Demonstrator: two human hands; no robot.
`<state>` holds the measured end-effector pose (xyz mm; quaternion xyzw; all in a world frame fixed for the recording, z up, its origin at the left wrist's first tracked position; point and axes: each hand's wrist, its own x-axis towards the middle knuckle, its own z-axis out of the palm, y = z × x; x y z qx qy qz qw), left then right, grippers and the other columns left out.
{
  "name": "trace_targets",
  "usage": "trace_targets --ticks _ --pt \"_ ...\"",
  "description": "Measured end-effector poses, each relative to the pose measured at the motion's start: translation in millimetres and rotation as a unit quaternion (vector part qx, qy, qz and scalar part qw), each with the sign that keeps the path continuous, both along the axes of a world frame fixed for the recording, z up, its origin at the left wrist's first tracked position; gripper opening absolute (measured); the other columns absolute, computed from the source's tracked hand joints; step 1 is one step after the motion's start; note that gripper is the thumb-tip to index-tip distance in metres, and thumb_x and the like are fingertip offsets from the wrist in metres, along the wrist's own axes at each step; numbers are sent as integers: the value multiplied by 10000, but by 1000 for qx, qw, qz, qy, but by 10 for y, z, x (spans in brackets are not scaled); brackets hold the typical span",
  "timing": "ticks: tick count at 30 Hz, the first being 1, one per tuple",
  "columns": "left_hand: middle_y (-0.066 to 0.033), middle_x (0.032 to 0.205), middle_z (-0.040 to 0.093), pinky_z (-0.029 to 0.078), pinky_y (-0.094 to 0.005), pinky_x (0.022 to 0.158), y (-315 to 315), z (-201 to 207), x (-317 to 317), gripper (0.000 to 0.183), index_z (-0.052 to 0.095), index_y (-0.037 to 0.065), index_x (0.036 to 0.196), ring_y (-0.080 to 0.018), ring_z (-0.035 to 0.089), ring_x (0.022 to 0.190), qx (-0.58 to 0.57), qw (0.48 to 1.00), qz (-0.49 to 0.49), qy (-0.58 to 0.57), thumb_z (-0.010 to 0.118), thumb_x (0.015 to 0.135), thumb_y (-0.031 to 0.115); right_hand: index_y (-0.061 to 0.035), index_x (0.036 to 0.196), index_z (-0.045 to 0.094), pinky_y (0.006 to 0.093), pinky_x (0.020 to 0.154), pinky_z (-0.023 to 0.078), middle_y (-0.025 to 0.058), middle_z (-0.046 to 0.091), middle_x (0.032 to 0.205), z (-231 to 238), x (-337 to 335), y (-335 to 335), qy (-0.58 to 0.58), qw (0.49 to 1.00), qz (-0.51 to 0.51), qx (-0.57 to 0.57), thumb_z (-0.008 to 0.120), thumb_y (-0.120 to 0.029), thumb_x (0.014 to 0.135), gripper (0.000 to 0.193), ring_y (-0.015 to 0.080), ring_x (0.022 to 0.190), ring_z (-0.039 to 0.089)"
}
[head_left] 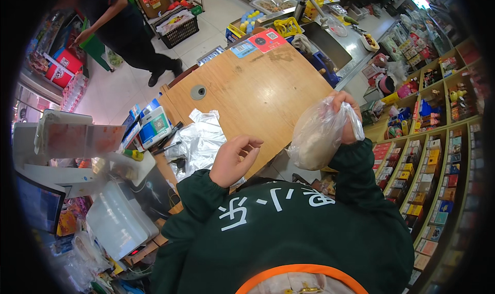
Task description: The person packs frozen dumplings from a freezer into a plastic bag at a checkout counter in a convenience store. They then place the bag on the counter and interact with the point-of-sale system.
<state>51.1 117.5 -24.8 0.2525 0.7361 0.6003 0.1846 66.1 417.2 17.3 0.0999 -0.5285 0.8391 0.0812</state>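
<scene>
My right hand is closed round the gathered top of a clear plastic bag. Something pale and rounded shows through the plastic; I cannot make out what it is. The bag hangs in the air at the right edge of the wooden counter. My left hand is held over the counter's near edge, its fingers loosely curved and apart, with nothing in it. Beside it, a pile of thin, whitish plastic bags lies on the counter.
A scale and a monitor stand at the left. Shelves of small boxes line the right side. Beyond the counter are a metal sink and a black crate. A person in dark clothes walks at the far left.
</scene>
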Motion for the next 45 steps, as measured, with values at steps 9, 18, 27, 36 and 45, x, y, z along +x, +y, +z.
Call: trace_targets --ticks 9,18,27,36,45 --pt "-95 956 641 499 -270 708 145 118 43 193 616 9 1061 -158 623 839 43 998 -30 -19 584 886 83 -53 747 499 278 656 481 30 510 736 13 -27 -67 -8 996 -90 -13 498 -107 910 172 147 682 551" --pt "-68 824 605 466 -253 613 427 291 4 133 660 25 953 -131 576 676 72 996 2 49 650 829 72 -32 821 547 286 717 496 25 523 761 48 4 -79 -12 983 -181 32 472 -65 906 118 138 700 551" --pt "-46 782 586 426 -238 563 956 403 -66 140 692 18 895 -100 506 591 119 987 70 87 721 764 56 -28 831 559 253 717 467 35 549 781 100 40 -191 -15 978 -205 41 452 -42 894 125 145 730 573" --pt "-41 763 577 409 -234 556 1014 364 -84 107 684 18 846 -99 491 599 119 986 93 67 725 755 57 -30 802 574 198 639 376 -8 529 763 100 55 -351 -20 977 -202 69 394 14 909 214 62 691 484" --pt "-36 869 619 429 -219 584 746 264 -153 92 639 28 866 -87 532 660 231 960 41 -152 683 846 107 -36 791 581 188 612 339 -25 513 736 71 19 -373 -21 972 -215 89 386 22 900 230 46 678 452"
